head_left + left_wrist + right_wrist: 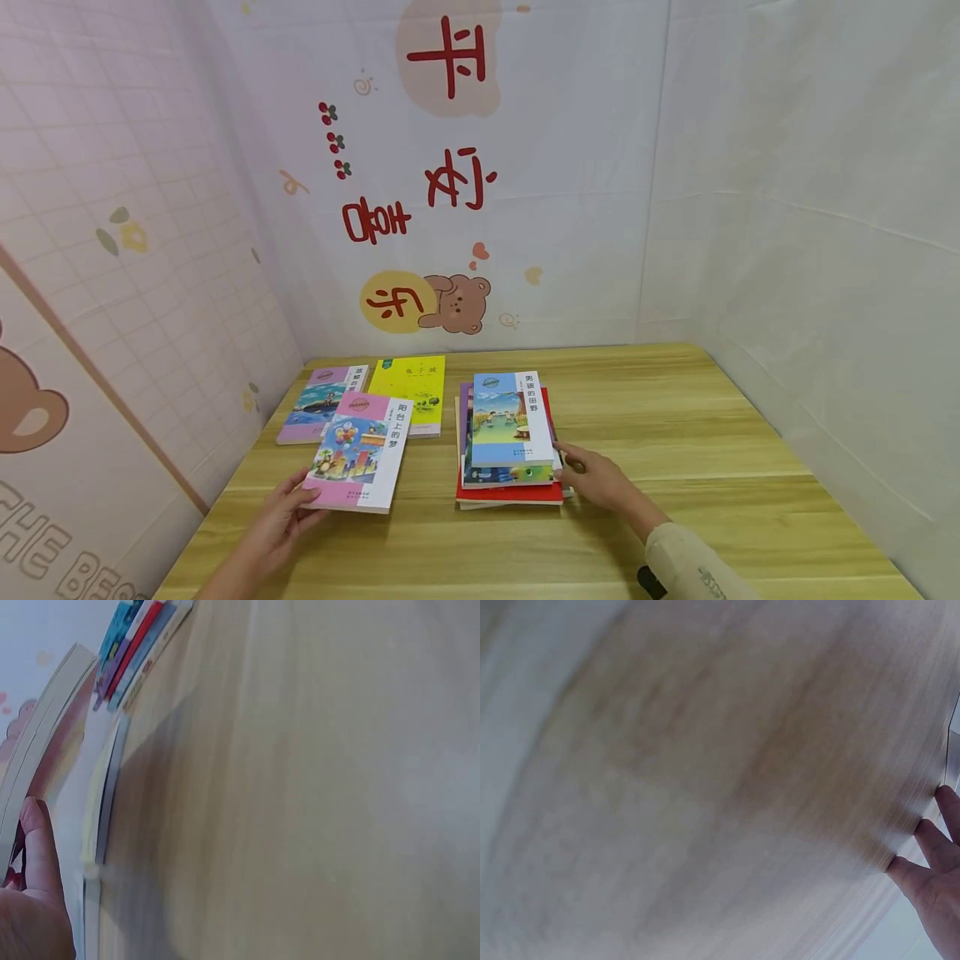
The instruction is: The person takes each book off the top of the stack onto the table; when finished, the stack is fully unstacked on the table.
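One thumb lies on the cover and the other fingers go underneath: so we see the left hand [281, 518] pinching a pink-and-white book [360, 454] by its near left corner. We judge that this corner hold suits a light, stiff paperback, since it leaves nearly the whole cover unhidden and the underside free to be supported. The book appears tilted and lifted; in the left wrist view its page edges stand up away from the wood.

At the right hand [600, 481] we see fingers [932, 841] slightly spread, their tips at the right side of a pile of books; we cannot tell whether they press or merely rest. The side contact probably steadies the pile, whose edges do not line up: a blue book [498, 421] on top, a dark-covered book [483, 477] under it, and a red book [517, 494] lower down.

As for pose, we see the left forearm reach in from the near left, and the right one, in a pale sleeve [693, 562], come low from the near right, the hand pointing inward to the pile.

Farther out, beyond the held book, we find another pink book [318, 404] and a yellow book [405, 379], both partly hidden behind it on the wooden table [675, 433]. A printed cloth [570, 208] hangs behind.
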